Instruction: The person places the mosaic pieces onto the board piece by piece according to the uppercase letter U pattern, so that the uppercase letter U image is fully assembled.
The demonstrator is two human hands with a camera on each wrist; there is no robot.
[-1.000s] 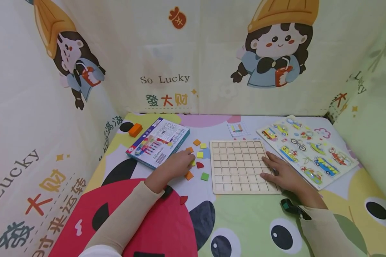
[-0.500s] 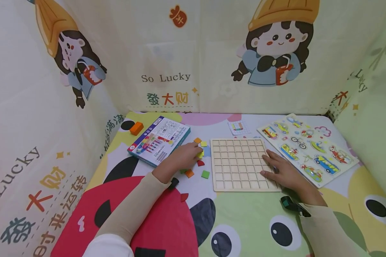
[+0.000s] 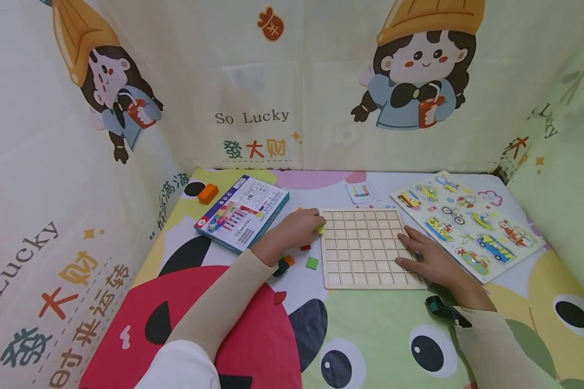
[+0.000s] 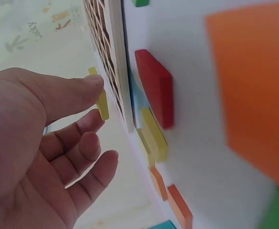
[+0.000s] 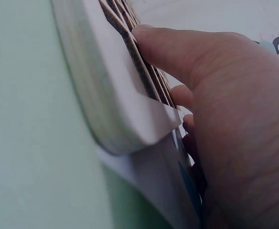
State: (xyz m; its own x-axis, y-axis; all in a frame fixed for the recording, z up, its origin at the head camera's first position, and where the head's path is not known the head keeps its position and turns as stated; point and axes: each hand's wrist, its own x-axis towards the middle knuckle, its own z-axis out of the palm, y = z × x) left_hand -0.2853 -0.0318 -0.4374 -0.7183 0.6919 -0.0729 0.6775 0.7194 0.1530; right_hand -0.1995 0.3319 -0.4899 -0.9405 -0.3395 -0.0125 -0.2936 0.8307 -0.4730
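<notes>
Between left thumb and forefinger, my left hand (image 3: 297, 229) pinches a small yellow tile (image 4: 102, 102) by its edges. It hovers right at the left rim of a pale wooden grid board (image 3: 362, 249); the other fingers are loosely bent. My right hand (image 3: 430, 262) rests with spread fingers on the board's right edge, and in the right wrist view its thumb lies over the grid slots. Under the left hand lie a red piece (image 4: 156, 88), yellow tiles (image 4: 154, 136) and orange tiles (image 4: 180, 207), mostly hidden in the head view. A green tile (image 3: 312, 263) lies near the board.
A flat picture box (image 3: 243, 213) lies at the left, with an orange block (image 3: 207, 193) beyond it. A vehicle puzzle board (image 3: 467, 227) lies at the right, close to my right hand. A small printed card (image 3: 362, 192) is behind the grid board. Patterned curtains surround the table.
My left hand has moved from the loose tiles rightward to the grid board's left rim, carrying a yellow tile it picked up. The right hand has stayed on the board.
</notes>
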